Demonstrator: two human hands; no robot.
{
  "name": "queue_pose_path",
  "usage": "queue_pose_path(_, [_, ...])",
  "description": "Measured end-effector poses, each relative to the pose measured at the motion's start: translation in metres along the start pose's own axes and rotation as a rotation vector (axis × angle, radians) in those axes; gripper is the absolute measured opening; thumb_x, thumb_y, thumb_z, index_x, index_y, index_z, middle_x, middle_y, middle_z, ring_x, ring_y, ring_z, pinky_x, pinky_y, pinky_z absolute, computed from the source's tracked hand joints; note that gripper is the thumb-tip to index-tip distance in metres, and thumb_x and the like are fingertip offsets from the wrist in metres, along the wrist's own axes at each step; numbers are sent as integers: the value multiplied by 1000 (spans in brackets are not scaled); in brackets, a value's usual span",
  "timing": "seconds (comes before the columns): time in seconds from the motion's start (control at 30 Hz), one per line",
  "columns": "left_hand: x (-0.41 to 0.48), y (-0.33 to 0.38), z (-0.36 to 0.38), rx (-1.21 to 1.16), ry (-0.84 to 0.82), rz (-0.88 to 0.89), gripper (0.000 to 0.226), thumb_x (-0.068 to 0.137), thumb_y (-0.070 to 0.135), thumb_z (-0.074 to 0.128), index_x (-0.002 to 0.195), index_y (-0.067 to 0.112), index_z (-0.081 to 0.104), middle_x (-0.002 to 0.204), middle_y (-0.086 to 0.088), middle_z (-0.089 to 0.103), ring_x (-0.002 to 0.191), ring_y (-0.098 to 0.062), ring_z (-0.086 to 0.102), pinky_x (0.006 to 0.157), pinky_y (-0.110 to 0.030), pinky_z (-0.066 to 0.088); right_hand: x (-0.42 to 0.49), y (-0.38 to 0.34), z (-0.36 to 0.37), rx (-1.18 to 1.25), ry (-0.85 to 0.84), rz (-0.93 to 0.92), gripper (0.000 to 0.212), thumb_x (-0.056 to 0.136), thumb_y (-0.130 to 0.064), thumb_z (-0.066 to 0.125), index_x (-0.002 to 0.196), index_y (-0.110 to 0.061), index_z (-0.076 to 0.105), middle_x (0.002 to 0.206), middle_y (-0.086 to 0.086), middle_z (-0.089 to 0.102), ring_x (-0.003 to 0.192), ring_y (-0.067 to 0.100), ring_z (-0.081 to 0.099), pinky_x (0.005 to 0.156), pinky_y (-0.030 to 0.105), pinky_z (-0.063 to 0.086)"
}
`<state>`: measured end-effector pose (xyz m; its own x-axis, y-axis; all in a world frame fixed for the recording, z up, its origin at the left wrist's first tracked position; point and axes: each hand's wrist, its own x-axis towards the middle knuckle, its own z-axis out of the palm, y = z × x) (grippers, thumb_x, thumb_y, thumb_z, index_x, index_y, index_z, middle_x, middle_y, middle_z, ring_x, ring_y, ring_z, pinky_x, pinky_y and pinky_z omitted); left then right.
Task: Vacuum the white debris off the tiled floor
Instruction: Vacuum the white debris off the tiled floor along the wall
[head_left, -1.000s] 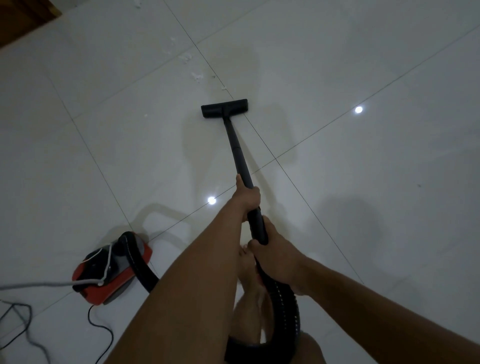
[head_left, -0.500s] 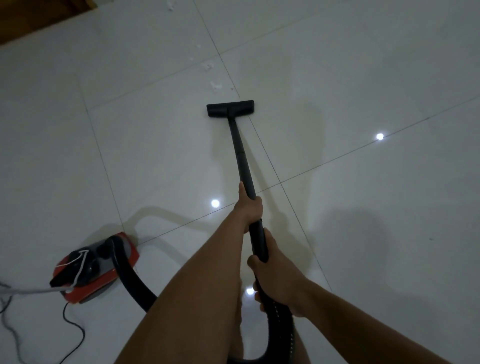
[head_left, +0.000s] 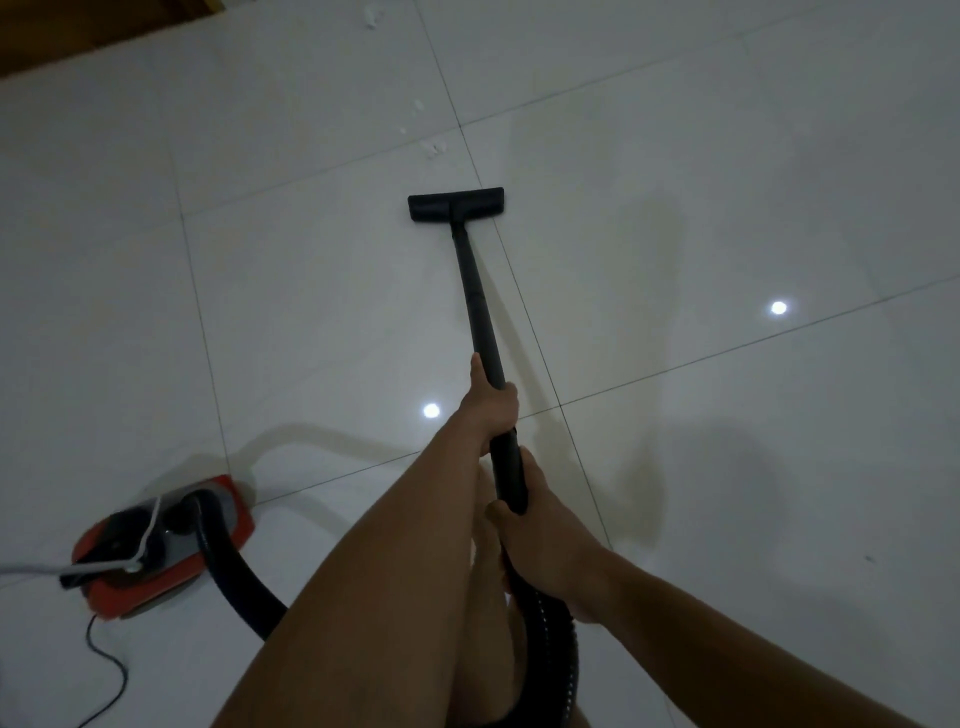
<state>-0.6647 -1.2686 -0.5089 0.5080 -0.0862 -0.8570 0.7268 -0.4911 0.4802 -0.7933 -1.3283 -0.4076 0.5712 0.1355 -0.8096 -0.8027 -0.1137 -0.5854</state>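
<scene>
Nozzle drawn back from debris; left hand, right hand gripping wand.

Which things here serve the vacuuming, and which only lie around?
Job: white debris, floor head, wand, left hand and right hand gripping it, hose, red canister.
Lying about: wooden edge at top left; white cable over the canister, purpose unclear.

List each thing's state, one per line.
Floor nozzle: flat on the floor.
White debris: loose, beyond the nozzle.
Wand: tilted, held by both hands.
Left hand: grips wand nearer nozzle.
Right hand: grips wand near hose.
Vacuum body: on floor, hose attached.
</scene>
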Motion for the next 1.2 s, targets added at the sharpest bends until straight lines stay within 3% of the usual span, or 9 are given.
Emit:
queue_pose_path(0.13, [16, 12, -2, -7, 11, -4, 73, 105, 26, 39, 154, 39, -13, 142, -7, 42, 101, -24, 54, 82, -37, 47, 21, -5, -9, -26, 19, 17, 68, 106, -23, 49, 156, -48, 10, 96, 6, 63, 58, 11, 61, 57, 24, 55])
queue_pose_path(0.3, [34, 24, -11, -16, 22, -11, 73, 105, 27, 38, 154, 41, -15, 137, -9, 48, 94, -22, 54, 87, -40, 52, 40, -16, -14, -11, 15, 30, 66, 106, -23, 50, 156, -45, 12, 90, 12, 63, 52, 11, 59, 52, 24, 54])
queue_pose_path(0.47, [49, 35, -23, -11, 30, 0, 72, 106, 27, 38, 154, 40, -13, 127, -5, 47, 85, -17, 55, 78, -36, 48, 50, -37, -16, 8, -4, 35, 74, 107, -20, 49, 158, -48, 3, 91, 11, 60, 49, 11, 56, 46, 21, 50])
queue_pose_path(0.67, [66, 50, -39, -14, 40, 4, 73, 105, 27, 40, 154, 41, -12, 135, -10, 49, 82, -18, 54, 81, -37, 51, 69, -53, -17, 10, 5, 55, 71, 108, -26, 50, 158, -46, 4, 79, 12, 60, 44, 9, 55, 44, 22, 49])
queue_pose_path(1.0, [83, 60, -48, -31, 37, 18, 73, 105, 26, 39, 154, 40, -13, 137, -9, 47, 80, -16, 54, 66, -30, 46, 87, -65, -19, 29, 1, 58, 70, 106, -21, 48, 154, -52, 9, 79, 15, 59, 44, 12, 57, 44, 26, 50])
queue_pose_path(1.2, [82, 62, -53, -22, 37, 10, 73, 105, 26, 39, 154, 41, -13, 137, -10, 47, 81, -17, 54, 73, -34, 48, 85, -72, -17, 17, 15, 54, 69, 106, -21, 48, 157, -48, 9, 78, 13, 60, 41, 8, 56, 43, 24, 49])
